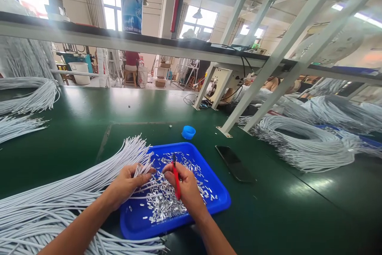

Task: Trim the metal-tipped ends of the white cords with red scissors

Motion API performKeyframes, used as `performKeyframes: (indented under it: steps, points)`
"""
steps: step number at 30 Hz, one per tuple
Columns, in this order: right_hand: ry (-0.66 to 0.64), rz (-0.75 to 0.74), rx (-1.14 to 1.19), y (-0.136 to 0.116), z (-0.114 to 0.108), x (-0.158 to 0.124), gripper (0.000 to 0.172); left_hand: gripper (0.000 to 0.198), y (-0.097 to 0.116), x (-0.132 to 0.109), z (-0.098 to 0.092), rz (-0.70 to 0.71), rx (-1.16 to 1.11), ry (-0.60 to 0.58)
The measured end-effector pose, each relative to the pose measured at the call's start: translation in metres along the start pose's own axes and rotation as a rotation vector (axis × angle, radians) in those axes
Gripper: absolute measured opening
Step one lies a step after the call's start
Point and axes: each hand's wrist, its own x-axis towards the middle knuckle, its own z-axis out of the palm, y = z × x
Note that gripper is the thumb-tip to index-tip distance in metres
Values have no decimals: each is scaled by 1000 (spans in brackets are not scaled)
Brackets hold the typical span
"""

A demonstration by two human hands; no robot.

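White, slender cables (95,176) curve together, their tips splayed.

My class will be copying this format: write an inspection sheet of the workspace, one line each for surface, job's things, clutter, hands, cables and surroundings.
Surface: green table, glossy, with light reflections.
Job's things: blue tray holding many loose metal pieces; red-handled tool in use.
Clutter: dark phone to the right of the tray; small blue cap beyond it.
Hands: left hand grips ends of white cables; right hand holds the tool, both over the tray.
Cables: white cables spread at lower left; coiled bundle on the right.
Surroundings: raised shelf bearing a blue printed can; white bucket and windows behind.
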Motion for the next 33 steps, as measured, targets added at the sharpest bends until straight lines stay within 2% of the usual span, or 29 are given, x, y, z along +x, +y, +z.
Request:
performKeyframes:
  steps: [3,6,12,17,26,33]
  points:
    - [-105,-92,-252,-6,-1,0,20,32,2,0,-1,11,-57,32]
    - [-157,-26,-369,-7,-3,1,24,25,4,1,-3,3,-75,33]
    - [-182,112,-272,4,-6,4,32,29,5,5,-5,-56,-173,144]
    - [-181,153,-266,8,-8,7,34,27,5,5,-5,-25,-146,135]
    - [-235,43,-488,3,-3,2,39,23,-1,7,-8,35,-59,114]
    - [-229,24,-543,4,1,2,42,33,1,5,-2,96,90,139]
